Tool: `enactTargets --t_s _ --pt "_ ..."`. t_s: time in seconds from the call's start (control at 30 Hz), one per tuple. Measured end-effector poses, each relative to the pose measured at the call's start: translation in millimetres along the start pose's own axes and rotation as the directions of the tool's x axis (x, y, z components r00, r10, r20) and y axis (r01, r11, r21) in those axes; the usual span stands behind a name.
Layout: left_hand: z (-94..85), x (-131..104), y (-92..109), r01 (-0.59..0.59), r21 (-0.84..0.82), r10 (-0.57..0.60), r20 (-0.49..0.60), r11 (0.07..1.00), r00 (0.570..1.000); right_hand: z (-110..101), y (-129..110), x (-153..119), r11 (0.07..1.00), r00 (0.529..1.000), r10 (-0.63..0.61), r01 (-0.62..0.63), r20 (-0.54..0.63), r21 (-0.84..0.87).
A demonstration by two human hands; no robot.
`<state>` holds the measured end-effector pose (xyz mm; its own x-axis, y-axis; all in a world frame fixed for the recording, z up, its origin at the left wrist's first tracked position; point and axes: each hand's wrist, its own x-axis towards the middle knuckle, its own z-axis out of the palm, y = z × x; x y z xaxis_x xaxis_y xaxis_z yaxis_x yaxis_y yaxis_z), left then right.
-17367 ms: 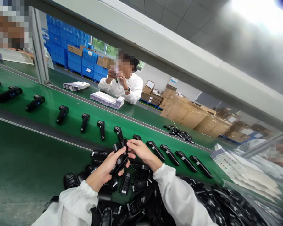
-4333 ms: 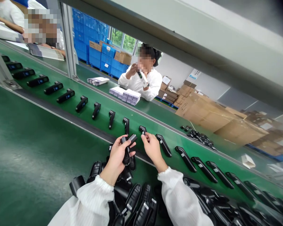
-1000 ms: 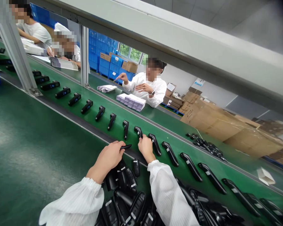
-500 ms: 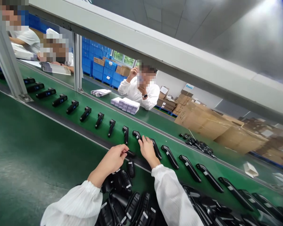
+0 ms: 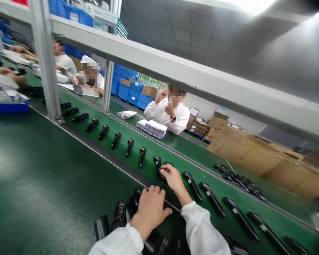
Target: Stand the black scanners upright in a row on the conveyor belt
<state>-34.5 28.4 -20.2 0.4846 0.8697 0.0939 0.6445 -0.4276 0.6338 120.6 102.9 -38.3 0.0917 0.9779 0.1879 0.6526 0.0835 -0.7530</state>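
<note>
Your left hand [image 5: 151, 208] splays released, palm down, by near black parts [image 5: 119, 213]; your right hand [image 5: 172, 178] curls at a farther black device [image 5: 157, 162], grip unclear

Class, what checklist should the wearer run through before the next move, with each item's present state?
1. Right hand at a black device on the green belt: ok.
2. Firm grip by its fingers: cannot tell; they hide part of the device.
3. Left hand holding nothing: cannot tell; its underside is hidden.
4. Pile of black parts fully visible: not ok; left hand and sleeve cover some.
5. Co-worker clear of the right hand: ok, beyond the belt.
</note>
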Motion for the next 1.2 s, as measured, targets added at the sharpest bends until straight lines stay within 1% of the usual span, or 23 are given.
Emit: enactTargets --t_s 0.03,0.1,0.23,0.3,0.4,0.5,0.57,0.6,0.63,0.67,0.7,0.73,0.77,0.8,0.83,0.87,0.9,0.97,1.03,1.1,1.13,1.2 --pt "3.7 -1.5 1.0 -0.006 0.021 0.005 0.033 1.000 0.999 5.8 2.3 2.8 0.996 1.000 -0.013 0.012 -0.012 -0.083" --pt "9.1 -3.0 0.2 -0.012 0.049 0.008 0.079 0.999 0.997 16.4 5.8 5.5 0.967 1.000 -0.009 0.008 -0.001 -0.256" --pt "10.4 -3.8 -6.8 0.016 0.025 -0.019 0.114 1.000 0.993 31.3 14.3 4.2 0.857 0.996 0.091 -0.069 0.019 -0.510" --pt "8.3 -3.5 -11.0 0.037 -0.042 -0.032 0.108 0.998 0.994 35.4 20.0 4.2 0.804 0.993 0.115 -0.087 0.011 -0.589" --pt "3.8 -0.1 -18.6 0.061 -0.203 -0.050 0.059 0.977 0.997 36.4 25.1 6.7 0.752 0.992 0.124 -0.094 0.000 -0.652" --pt "-3.3 6.5 -26.8 0.073 -0.404 -0.079 0.002 0.912 0.997 28.2 19.3 7.2 0.737 0.990 0.134 -0.126 -0.039 -0.664" --pt "-10.4 11.2 -31.5 0.087 -0.534 -0.121 -0.029 0.841 0.992 17.6 8.7 4.1 0.769 0.989 0.107 -0.147 -0.101 -0.622" --pt "-14.5 13.3 -33.5 0.096 -0.588 -0.148 -0.042 0.803 0.988 11.6 1.9 1.3 0.815 0.989 0.084 -0.140 -0.125 -0.562" --pt "-18.8 15.1 -35.4 0.104 -0.633 -0.176 -0.051 0.767 0.983 5.9 -5.4 -2.2 0.879 0.990 0.068 -0.117 -0.122 -0.463" --pt "-22.9 16.6 -37.0 0.110 -0.668 -0.198 -0.057 0.736 0.978 0.7 -12.8 -6.2 0.944 0.995 0.065 -0.084 -0.069 -0.318" --pt "-26.6 17.6 -38.3 0.115 -0.692 -0.215 -0.059 0.713 0.975 -3.5 -19.9 -10.4 0.989 0.998 0.062 -0.057 0.033 -0.136" --pt "-29.9 18.2 -39.4 0.119 -0.706 -0.228 -0.062 0.698 0.972 -6.6 -26.1 -14.6 0.997 0.986 0.044 -0.053 0.159 0.051" --pt "-32.7 18.4 -40.1 0.123 -0.708 -0.237 -0.065 0.695 0.969 -8.6 -31.1 -18.2 0.975 0.961 0.015 -0.074 0.276 0.208" --pt "-35.2 18.2 -40.5 0.129 -0.699 -0.247 -0.071 0.704 0.966 -9.4 -34.4 -20.6 0.944 0.934 -0.017 -0.103 0.358 0.314" --pt "-37.4 17.4 -40.8 0.137 -0.675 -0.257 -0.081 0.725 0.963 -9.1 -35.9 -21.6 0.920 0.920 -0.040 -0.119 0.391 0.373" --pt "-39.5 16.1 -41.0 0.148 -0.636 -0.265 -0.092 0.758 0.960 -7.7 -35.5 -20.9 0.910 0.924 -0.043 -0.120 0.379 0.397" --pt "-41.8 14.3 -41.2 0.160 -0.579 -0.266 -0.102 0.799 0.958 -5.5 -33.4 -18.5 0.911 0.941 -0.026 -0.117 0.339 0.396" --pt "-46.5 9.6 -42.1 0.182 -0.428 -0.242 -0.091 0.886 0.966 1.3 -26.2 -9.8 0.929 0.970 0.043 -0.127 0.241 0.347" --pt "-50.4 4.8 -43.6 0.189 -0.264 -0.201 -0.015 0.946 0.980 10.3 -18.5 0.7 0.962 0.985 0.099 -0.132 0.143 0.240" --pt "-51.9 1.9 -45.3 0.185 -0.131 -0.175 0.086 0.974 0.981 20.3 -13.8 8.9 0.992 0.992 0.103 -0.108 0.073 0.059" --pt "-51.8 1.4 -46.2 0.181 -0.078 -0.170 0.126 0.980 0.977 25.3 -13.0 11.3 0.994 0.994 0.096 -0.094 0.048 -0.051" --pt "-51.1 2.0 -47.8 0.168 -0.005 -0.164 0.173 0.986 0.971 34.8 -13.3 12.7 0.958 0.995 0.102 -0.093 0.017 -0.270"
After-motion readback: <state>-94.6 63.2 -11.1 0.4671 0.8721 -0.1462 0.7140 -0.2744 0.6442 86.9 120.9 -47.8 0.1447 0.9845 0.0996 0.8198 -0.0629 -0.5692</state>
